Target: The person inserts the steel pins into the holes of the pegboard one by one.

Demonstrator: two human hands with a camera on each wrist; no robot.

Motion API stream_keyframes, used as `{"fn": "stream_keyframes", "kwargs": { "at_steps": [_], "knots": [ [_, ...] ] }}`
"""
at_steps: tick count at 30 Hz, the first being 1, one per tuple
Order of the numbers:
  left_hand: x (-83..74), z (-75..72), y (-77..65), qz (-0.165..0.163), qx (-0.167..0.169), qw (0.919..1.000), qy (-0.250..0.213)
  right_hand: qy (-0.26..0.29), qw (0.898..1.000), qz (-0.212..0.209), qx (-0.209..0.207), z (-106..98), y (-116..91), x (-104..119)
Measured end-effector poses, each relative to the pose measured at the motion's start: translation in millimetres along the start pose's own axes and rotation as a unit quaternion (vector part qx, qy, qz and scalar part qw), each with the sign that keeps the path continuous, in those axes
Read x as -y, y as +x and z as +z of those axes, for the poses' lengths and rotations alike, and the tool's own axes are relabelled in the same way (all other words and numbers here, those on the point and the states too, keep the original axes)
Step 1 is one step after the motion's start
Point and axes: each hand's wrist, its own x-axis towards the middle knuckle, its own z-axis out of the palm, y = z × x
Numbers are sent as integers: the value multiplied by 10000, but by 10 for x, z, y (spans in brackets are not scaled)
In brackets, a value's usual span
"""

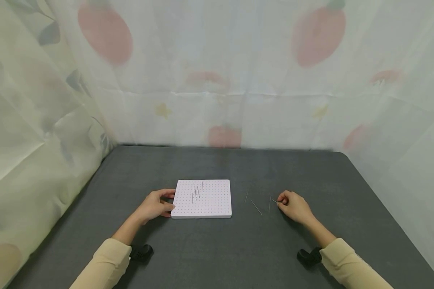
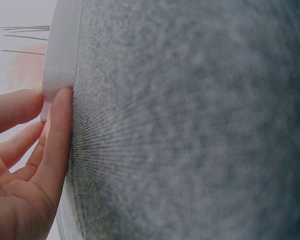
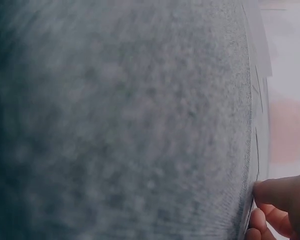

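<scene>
A white board with rows of small holes lies flat on the dark grey table. Several thin metal pins stand upright in its left half. My left hand holds the board by its left edge; the left wrist view shows fingers at the top and side of a corner. To the right, my right hand pinches one thin metal pin between thumb and fingertips, low over the table, with its tip pointing left. Most of that pin is hidden by the fingers.
Three loose pins lie between the board and my right hand: one near the board, a slanted pin and an upright-lying pin. The grey table ends at a printed curtain. Another curtain hangs at left.
</scene>
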Motion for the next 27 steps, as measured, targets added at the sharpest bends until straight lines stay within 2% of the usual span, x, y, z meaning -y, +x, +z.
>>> {"fn": "stream_keyframes", "kwargs": {
  "at_steps": [17,27],
  "knots": [
    [-2,5,-6,-5,-18,10000,-12,-123,9990,420,-97,28,1,53],
    [-2,9,-7,-24,-34,10000,-18,-162,9989,443,-28,17,5,68]
  ]
}}
